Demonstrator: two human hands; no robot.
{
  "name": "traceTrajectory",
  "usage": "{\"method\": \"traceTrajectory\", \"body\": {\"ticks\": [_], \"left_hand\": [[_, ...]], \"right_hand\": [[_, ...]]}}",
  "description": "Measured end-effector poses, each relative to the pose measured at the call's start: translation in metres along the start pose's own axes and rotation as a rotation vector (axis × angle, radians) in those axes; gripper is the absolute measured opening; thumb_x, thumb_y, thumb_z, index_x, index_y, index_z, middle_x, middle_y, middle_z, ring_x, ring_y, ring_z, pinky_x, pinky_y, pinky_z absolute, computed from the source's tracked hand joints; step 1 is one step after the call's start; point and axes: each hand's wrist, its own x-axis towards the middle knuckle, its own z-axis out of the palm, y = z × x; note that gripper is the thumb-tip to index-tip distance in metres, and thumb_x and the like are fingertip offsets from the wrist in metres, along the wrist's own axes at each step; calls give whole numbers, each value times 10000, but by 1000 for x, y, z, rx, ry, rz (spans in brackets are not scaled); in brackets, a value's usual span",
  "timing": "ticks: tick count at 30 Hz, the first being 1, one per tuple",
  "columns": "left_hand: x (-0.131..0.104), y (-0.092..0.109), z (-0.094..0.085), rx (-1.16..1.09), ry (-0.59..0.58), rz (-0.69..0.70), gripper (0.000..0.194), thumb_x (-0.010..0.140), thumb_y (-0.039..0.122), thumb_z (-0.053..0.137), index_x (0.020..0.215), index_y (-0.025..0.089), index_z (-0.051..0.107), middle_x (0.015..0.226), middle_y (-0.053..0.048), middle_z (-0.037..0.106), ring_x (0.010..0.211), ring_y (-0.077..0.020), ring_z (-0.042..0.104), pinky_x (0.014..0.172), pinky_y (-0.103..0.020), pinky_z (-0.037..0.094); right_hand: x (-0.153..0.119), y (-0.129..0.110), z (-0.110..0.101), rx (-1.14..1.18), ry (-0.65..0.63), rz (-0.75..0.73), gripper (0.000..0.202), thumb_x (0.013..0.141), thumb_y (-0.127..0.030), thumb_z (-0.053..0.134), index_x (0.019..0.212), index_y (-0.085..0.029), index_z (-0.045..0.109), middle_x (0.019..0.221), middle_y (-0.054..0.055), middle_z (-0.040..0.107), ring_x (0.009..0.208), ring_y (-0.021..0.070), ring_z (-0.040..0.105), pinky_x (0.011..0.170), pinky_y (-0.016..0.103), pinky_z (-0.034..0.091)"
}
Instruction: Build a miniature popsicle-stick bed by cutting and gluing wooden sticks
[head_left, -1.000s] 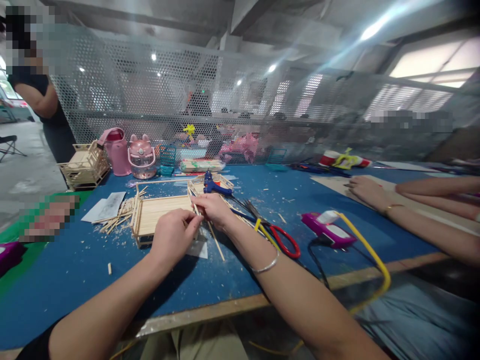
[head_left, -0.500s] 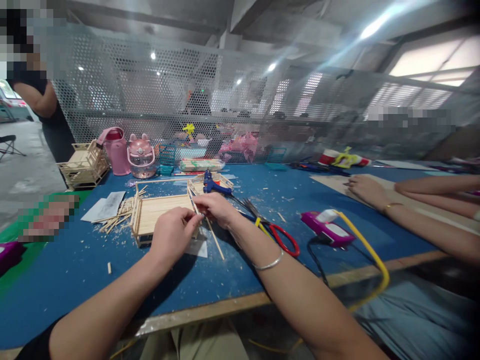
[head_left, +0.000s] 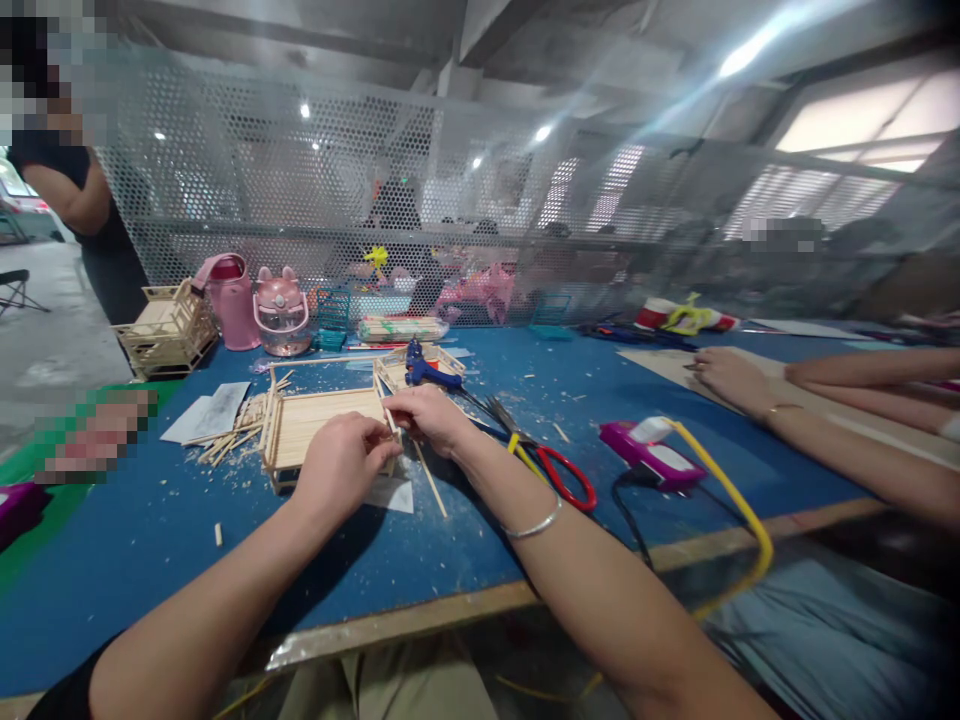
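Note:
A frame of thin wooden sticks (head_left: 322, 415) with a slatted base lies on the blue table in front of me. My left hand (head_left: 349, 455) is closed at its front right corner, fingers bent together; what they pinch is too small to make out. Beside it, my right hand (head_left: 424, 415) pinches a short wooden stick (head_left: 390, 420) at the frame's right edge. Behind my right hand rests a blue glue gun (head_left: 431, 370). One loose long stick (head_left: 431, 480) lies just below that hand, near a white paper piece (head_left: 394, 495).
Red-handled scissors (head_left: 566, 475) and a purple device (head_left: 652, 455) with a yellow cable lie right. Loose sticks (head_left: 232, 435) are left, with pink bottles (head_left: 232, 305) and a stick model (head_left: 169, 330) behind. Another person's hand (head_left: 727, 375) rests on cardboard at right.
The fingers of my left hand have shifted slightly at the frame's corner, the thumb lower now. My right hand stays nearly in place, still pinching the stick.

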Motion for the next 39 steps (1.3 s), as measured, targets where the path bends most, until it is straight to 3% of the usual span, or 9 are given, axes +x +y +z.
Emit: {"method": "traceTrajectory", "body": {"ticks": [11,39], "left_hand": [[-2,1,4,-66,91,-16,170,787,302,567,746,186,685,716,-27,676,653,-154,566,603,-254,381],[-3,4,5,-112,83,-6,231,810,315,512,843,187,700,799,-56,701,729,-189,599,665,-284,413]], "right_hand": [[0,-2,-1,20,-3,28,252,657,-249,525,440,-163,430,337,-84,341,296,30,239,334,215,132],[-3,-5,-2,-28,14,-22,249,645,-299,523,446,-163,462,345,-81,352,340,43,253,391,218,161]]}}
